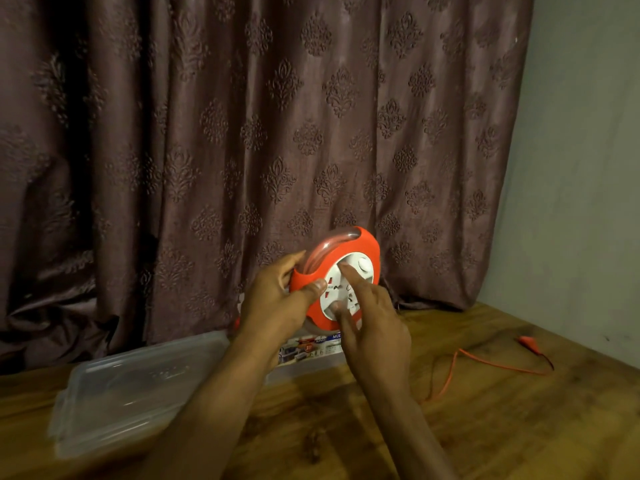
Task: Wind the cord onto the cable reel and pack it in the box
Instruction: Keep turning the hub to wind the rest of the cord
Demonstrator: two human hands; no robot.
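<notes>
An orange cable reel with a white socket face is held up in front of the curtain. My left hand grips its left rim, thumb on the front. My right hand has its fingers spread on the white centre, touching it. The orange cord trails loose over the wooden table to the right and ends in a plug. A clear plastic box with a printed label stands behind my hands, mostly hidden by them.
A clear plastic lid lies on the wooden table at the left. A brown patterned curtain hangs along the back, and a pale wall closes the right side.
</notes>
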